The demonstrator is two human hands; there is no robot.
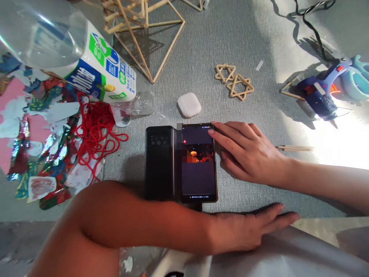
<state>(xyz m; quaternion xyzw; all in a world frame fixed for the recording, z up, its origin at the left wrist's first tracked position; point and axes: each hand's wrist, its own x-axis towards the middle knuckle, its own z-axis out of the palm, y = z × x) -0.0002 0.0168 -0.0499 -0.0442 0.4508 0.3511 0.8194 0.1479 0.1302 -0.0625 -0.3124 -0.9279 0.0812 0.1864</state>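
Note:
A phone [198,177] lies face up on the cloth with its screen lit, showing a small dark orange picture. My right hand [249,150] rests flat beside it, fingers stretched out, two fingertips touching its upper right edge. My left arm crosses below the phone, and my left hand [242,231] lies near the table's front edge. Its fingers are extended and nothing shows in them. Left of the phone, close against it, is a black phone-sized block [159,165] with round marks near its top. A white rounded case [189,104] sits just above both.
Two small stick stars [241,87] lie beyond my right hand. A blue glue gun [319,90] stands at right, near thin sticks [295,148]. At left are a large plastic bottle [95,69], red yarn [96,132] and foil scraps [43,184]. A wooden stick frame [168,48] stands behind.

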